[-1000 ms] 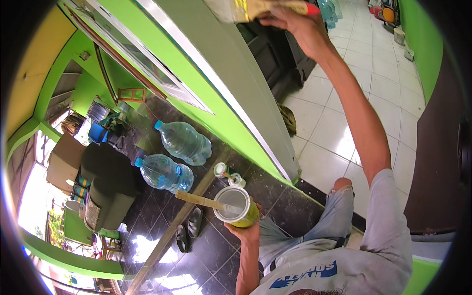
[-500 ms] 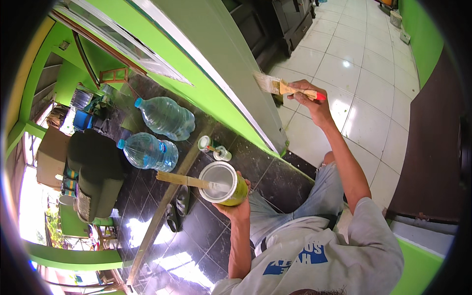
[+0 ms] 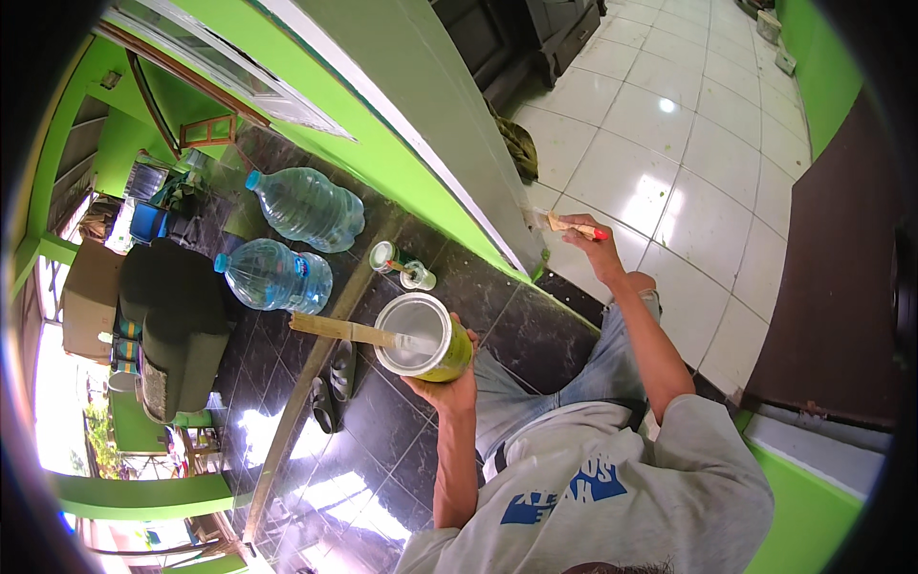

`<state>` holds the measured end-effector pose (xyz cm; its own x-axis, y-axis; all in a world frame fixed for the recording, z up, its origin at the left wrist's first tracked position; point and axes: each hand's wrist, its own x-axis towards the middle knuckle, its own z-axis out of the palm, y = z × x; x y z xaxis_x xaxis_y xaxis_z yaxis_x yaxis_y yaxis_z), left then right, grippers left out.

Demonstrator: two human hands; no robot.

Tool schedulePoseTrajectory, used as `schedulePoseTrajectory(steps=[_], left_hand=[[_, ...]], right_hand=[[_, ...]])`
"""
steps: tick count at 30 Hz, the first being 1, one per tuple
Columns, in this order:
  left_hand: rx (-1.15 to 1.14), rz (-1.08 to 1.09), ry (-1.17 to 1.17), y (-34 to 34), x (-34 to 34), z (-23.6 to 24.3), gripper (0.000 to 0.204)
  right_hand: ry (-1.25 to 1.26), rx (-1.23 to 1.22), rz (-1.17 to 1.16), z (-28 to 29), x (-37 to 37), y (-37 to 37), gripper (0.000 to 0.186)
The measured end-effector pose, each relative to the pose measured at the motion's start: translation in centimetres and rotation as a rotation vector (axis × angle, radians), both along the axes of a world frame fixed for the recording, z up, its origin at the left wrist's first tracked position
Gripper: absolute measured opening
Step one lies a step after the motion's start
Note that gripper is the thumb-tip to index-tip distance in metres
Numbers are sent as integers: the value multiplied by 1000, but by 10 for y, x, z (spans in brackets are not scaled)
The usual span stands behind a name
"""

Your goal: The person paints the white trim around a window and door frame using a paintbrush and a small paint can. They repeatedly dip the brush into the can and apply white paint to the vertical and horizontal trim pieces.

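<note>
My left hand [image 3: 448,387] is closed around a yellow-green paint can [image 3: 449,356] with a white inside. A flat wooden stick [image 3: 339,329] leans in the can and juts out to the left. My right hand [image 3: 595,247] grips a paintbrush [image 3: 564,224] with a red-tipped wooden handle; its bristles meet the lower part of a pale grey-green door frame [image 3: 449,105], near the floor. Two small cans [image 3: 418,278] stand on the dark tiles just beyond the big can.
Two large water bottles [image 3: 301,210], black sandals [image 3: 323,407] and a long pole [image 3: 287,450] lie left of me. An armchair [image 3: 177,325] and cardboard box [image 3: 86,297] are farther left. Dark furniture [image 3: 564,33] stands on the white-tiled floor [image 3: 708,239]; a brown door panel [image 3: 827,306] is right.
My right hand and the brush have moved down along the door frame, from near the top of the view toward its bottom end. The view has also shifted a little.
</note>
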<state>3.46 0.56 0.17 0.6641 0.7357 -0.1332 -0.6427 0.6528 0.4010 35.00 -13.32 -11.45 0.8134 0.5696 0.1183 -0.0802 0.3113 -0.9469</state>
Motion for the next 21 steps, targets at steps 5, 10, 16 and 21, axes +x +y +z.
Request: schedulePoseTrajectory(steps=[5,10,16,21], left_hand=[[53,-7,-23,-3,2,5,88],[-18,24,-30,-7,1,5,82],[-41,-5,-49,-2,0,-8,90],[-133,1,-85,-4,4,-10,87]], right_hand=[[147,-41,-228,9,-23,5,25],[62,147,-282,77,-23,41,25],[415,484,-135,83,-19,21,39],[573,182,-276,-19,-40,19,34]])
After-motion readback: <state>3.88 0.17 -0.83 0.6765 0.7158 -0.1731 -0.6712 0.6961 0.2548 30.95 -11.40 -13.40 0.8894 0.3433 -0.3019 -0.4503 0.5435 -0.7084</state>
